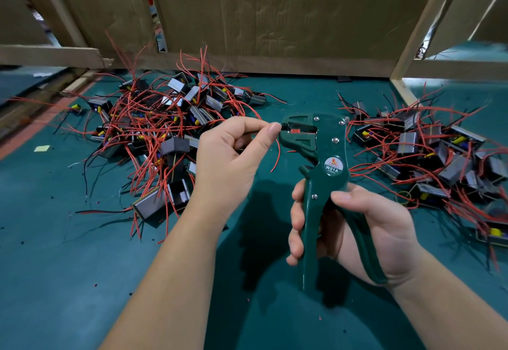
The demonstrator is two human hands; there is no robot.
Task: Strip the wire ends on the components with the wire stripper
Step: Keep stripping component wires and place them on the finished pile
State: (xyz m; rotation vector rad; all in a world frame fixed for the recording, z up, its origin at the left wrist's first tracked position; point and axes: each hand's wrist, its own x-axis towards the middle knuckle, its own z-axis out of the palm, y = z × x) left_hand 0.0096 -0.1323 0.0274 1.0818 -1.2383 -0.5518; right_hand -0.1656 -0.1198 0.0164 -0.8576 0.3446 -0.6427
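Observation:
My right hand [365, 228] grips the handles of a dark green wire stripper [319, 173], held upright with its jaws pointing left. My left hand [236, 154] pinches a thin wire between thumb and forefinger right at the mouth of the jaws [295, 131]. A red wire [276, 157] hangs in a curve below my left thumb. The component on that wire is hidden behind my left hand. A pile of small black components with red and black wires [165, 124] lies on the left. A second pile [428, 151] lies on the right.
The work surface is a green mat [68, 253] dotted with small bits of insulation. Cardboard sheets [275, 14] and wooden battens wall off the back. A small yellow-green scrap [41, 148] lies at the far left.

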